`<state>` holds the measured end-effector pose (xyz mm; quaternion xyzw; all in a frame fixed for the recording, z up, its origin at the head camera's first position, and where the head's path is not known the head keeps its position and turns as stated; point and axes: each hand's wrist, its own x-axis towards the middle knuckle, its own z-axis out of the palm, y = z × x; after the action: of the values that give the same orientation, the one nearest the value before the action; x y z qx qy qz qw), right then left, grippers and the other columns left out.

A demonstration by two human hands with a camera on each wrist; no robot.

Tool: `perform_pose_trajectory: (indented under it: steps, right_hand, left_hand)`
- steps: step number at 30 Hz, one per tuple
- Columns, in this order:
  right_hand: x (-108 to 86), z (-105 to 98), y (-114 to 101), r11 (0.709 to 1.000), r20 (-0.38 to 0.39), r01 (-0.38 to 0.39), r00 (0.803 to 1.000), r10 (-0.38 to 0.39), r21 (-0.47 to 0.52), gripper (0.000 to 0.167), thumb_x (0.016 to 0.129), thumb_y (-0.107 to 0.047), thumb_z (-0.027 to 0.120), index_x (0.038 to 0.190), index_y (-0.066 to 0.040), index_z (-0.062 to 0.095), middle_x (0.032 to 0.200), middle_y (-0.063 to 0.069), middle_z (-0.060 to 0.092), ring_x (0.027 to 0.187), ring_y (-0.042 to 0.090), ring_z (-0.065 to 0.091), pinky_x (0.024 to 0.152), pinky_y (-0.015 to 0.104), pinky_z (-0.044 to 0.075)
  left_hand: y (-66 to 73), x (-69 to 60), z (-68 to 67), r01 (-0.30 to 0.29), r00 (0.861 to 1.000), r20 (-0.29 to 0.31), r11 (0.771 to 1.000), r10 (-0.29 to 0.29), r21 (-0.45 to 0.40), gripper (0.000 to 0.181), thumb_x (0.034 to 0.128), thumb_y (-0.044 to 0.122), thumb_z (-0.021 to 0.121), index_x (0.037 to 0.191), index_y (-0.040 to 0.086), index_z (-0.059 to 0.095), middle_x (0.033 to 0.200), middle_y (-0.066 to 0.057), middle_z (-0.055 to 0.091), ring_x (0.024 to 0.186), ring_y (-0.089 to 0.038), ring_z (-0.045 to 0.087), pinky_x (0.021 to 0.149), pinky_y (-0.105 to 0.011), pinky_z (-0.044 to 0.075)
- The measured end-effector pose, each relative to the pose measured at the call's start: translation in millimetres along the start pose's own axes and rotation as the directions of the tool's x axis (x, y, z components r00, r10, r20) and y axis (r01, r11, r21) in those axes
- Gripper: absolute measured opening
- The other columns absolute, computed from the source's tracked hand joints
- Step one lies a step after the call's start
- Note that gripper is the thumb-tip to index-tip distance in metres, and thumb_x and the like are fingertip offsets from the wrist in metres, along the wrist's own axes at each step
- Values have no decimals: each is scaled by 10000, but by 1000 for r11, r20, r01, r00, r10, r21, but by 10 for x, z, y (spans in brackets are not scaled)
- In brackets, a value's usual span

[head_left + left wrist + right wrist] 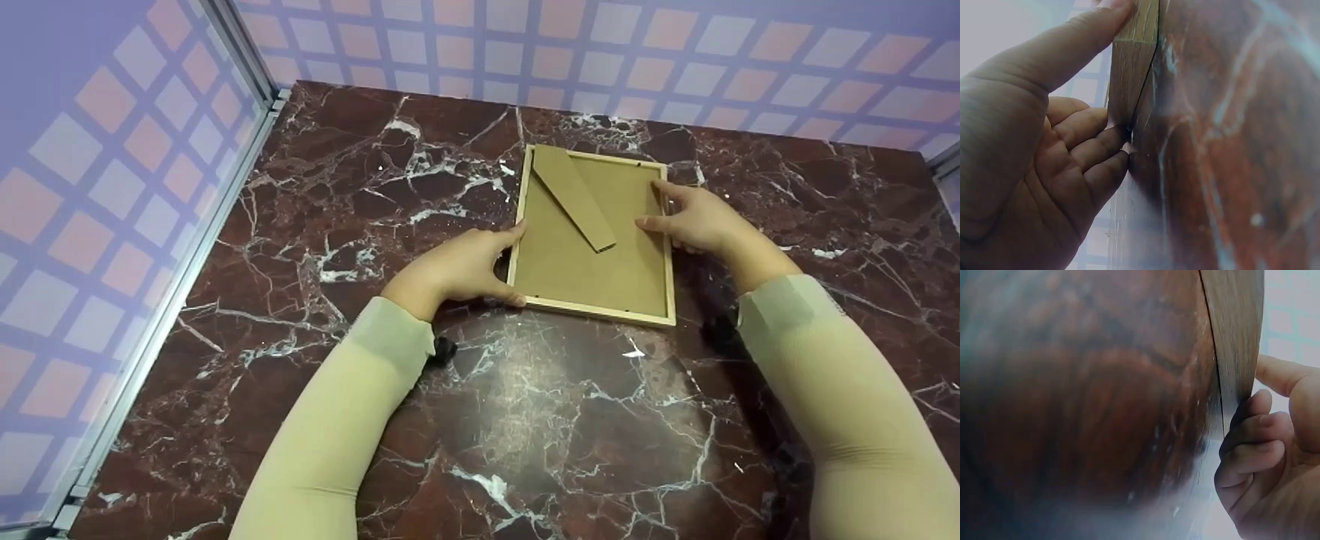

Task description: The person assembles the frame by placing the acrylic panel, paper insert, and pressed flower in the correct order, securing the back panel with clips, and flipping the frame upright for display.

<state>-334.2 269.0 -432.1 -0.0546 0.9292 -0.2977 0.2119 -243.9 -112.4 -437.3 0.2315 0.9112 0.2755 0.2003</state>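
Note:
A picture frame (555, 274) with a light wooden border lies face down, its brown backing showing. The stand leg (576, 201) slants across that backing from the upper left corner. At the left side, my left hand (466, 266) holds the frame near its lower left corner, thumb on the near edge and fingers along the side. My right hand (701, 217) grips the right edge, with the thumb over the backing. In the right wrist view, curled fingers (1264, 422) meet the wooden side. The left wrist view shows fingertips (1112, 140) at the frame's lower edge.
The frame rests on a dark red marbled table (525, 420) with white veins. A patterned panel (465, 52) with pink and white squares stands along the back, and another panel (97, 187) borders the left side with a metal rail (161, 341).

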Motion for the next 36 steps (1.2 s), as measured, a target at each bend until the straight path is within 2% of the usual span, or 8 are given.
perform_pose_trajectory:
  steps: [4, 6, 8, 15, 19, 25, 31, 36]
  right_hand:
    - [-9, -6, -10, 998, -24, 15, 1000, -16, -59, 956, 1058, -491, 774, 1805, -146, 288, 1360, 310, 749, 1007, 349, 780, 961, 502, 664]
    - [-18, -2, -23, 995, -44, 30, 998, -34, -98, 919, 1055, -497, 775, 1782, -125, 353, 1664, 366, 534, 1372, 493, 674, 1239, 638, 520]
    - [-45, 11, -48, 991, -67, 43, 996, -52, -130, 858, 1052, -488, 779, 1743, -112, 436, 1707, 356, 481, 1574, 569, 483, 1348, 732, 344]
    - [-250, 141, -153, 973, -144, 126, 977, -156, -194, 569, 1021, -395, 839, 1503, -111, 735, 1427, 278, 759, 1323, 493, 717, 1167, 661, 555]
    - [-485, 210, -187, 977, -103, 174, 977, -187, -119, 389, 999, -334, 876, 1328, -130, 839, 1293, 182, 844, 1157, 375, 794, 1020, 522, 647]
    - [-871, 304, -199, 977, 51, 207, 977, -205, -45, 298, 974, -327, 904, 1231, -179, 880, 1313, 105, 851, 1241, 327, 803, 1136, 525, 639]
    - [-1001, 437, -189, 971, 9, 223, 975, -223, -87, 292, 934, -364, 944, 1166, -190, 909, 1228, 71, 878, 1169, 267, 818, 943, 142, 574]
    - [-1028, 512, -176, 968, -30, 226, 973, -230, -109, 285, 915, -309, 960, 1157, -168, 909, 1189, 75, 886, 1115, 260, 818, 896, 140, 546]
  left_hand:
    - [-4, 7, 5, -1, 1000, 0, 1000, 1, 1, 1258, 874, 464, 981, 1820, 168, 206, 1795, -119, 472, 1647, -305, 492, 1415, -424, 366]
    - [-7, 12, 5, -4, 1000, 1, 1000, 4, 6, 1259, 874, 471, 980, 1819, 164, 207, 1795, -117, 473, 1647, -301, 494, 1416, -420, 365]
    - [-5, 9, 5, -9, 1000, 2, 1000, 9, 10, 1253, 878, 476, 976, 1818, 159, 210, 1796, -117, 472, 1648, -303, 492, 1416, -420, 364]
    - [-7, -15, 1, -12, 1000, -4, 1000, 12, 18, 1237, 879, 474, 972, 1813, 152, 228, 1783, -121, 492, 1567, -266, 576, 1394, -414, 402]
    - [10, -12, 2, -10, 1000, -9, 1000, 10, 24, 1240, 876, 487, 967, 1813, 152, 229, 1780, -114, 500, 1526, -253, 603, 1385, -415, 415]
    - [24, 8, -1, -24, 1000, -7, 999, 24, 36, 1232, 877, 477, 964, 1810, 132, 238, 1768, -132, 513, 1535, -283, 603, 1376, -417, 428]
    - [15, 10, 0, -22, 1000, -12, 999, 23, 39, 1239, 871, 481, 968, 1809, 125, 241, 1752, -163, 527, 1474, -289, 646, 1373, -423, 435]
    - [18, 14, 1, -16, 1000, -5, 999, 16, 38, 1245, 873, 501, 962, 1810, 125, 233, 1750, -167, 529, 1483, -287, 636, 1380, -427, 425]
